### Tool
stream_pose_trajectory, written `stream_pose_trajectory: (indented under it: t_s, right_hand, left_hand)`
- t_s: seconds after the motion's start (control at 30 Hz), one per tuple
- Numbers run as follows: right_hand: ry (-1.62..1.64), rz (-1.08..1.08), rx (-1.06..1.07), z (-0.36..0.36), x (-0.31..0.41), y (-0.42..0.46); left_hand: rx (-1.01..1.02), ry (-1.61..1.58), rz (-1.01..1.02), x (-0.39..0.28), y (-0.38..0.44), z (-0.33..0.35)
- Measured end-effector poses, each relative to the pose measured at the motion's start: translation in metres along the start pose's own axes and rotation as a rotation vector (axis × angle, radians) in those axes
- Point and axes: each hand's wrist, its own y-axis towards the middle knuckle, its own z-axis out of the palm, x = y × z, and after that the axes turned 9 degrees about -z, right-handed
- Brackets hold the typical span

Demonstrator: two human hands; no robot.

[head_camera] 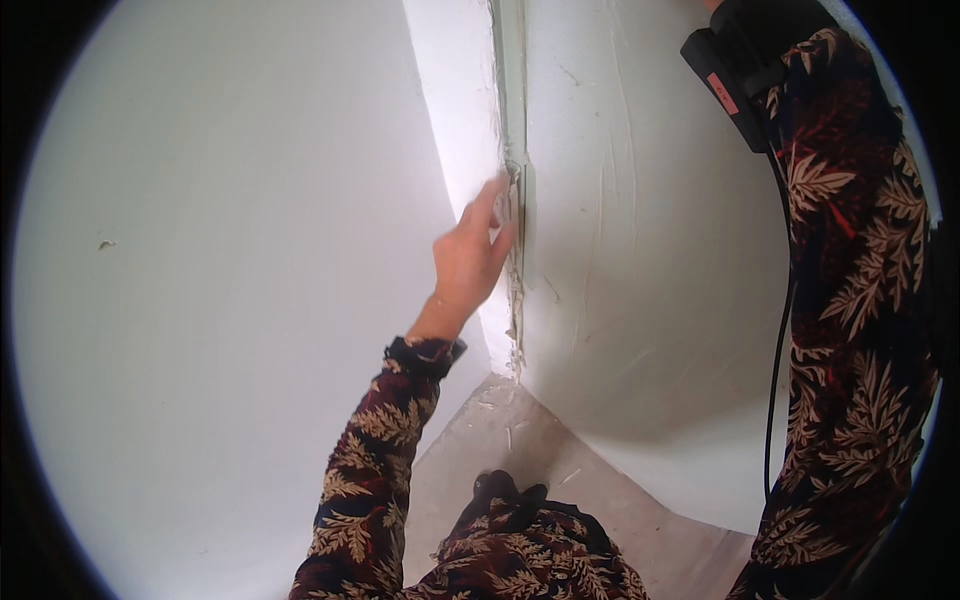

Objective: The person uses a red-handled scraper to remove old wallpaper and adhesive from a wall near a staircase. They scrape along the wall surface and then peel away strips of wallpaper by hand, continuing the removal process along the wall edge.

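Note:
My left hand (472, 247) reaches up to the wall corner, its fingers at a rough vertical seam (514, 300) with torn, crumbling edges. A thin, pale, translucent piece (501, 210) shows between the thumb and fingers; it looks like film or peeled tape, but blur hides what exactly it is. Of my right hand only a sliver of skin (712, 4) shows at the top edge, beyond a black device strapped at the wrist; whether it holds anything is hidden. A black cable runs down from that device beside the patterned sleeve.
Pale walls stand on the left (262, 262) and right (660, 300), the right one with scratches and raised streaks. Thin scraps (571, 475) lie on the grey floor (517, 427) in the corner, near my dark shoes. The left wall has a small chip (107, 244).

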Motion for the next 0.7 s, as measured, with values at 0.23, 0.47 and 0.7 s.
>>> stream_pose_trajectory:
  t_s: [0.23, 0.47, 0.7]
  right_hand:
    - [-0.046, -0.024, -0.088, -0.013, 0.009, -0.013]
    - [-0.03, -0.058, -0.064, 0.033, -0.008, 0.01]
    - [-0.039, -0.042, -0.055, 0.026, -0.004, 0.013]
  left_hand:
    - [0.017, 0.446, 0.217, -0.011, 0.02, -0.009]
    - [0.115, 0.42, 0.261, 0.027, 0.047, 0.013]
    - [0.252, 0.257, 0.066, 0.088, -0.007, 0.004]
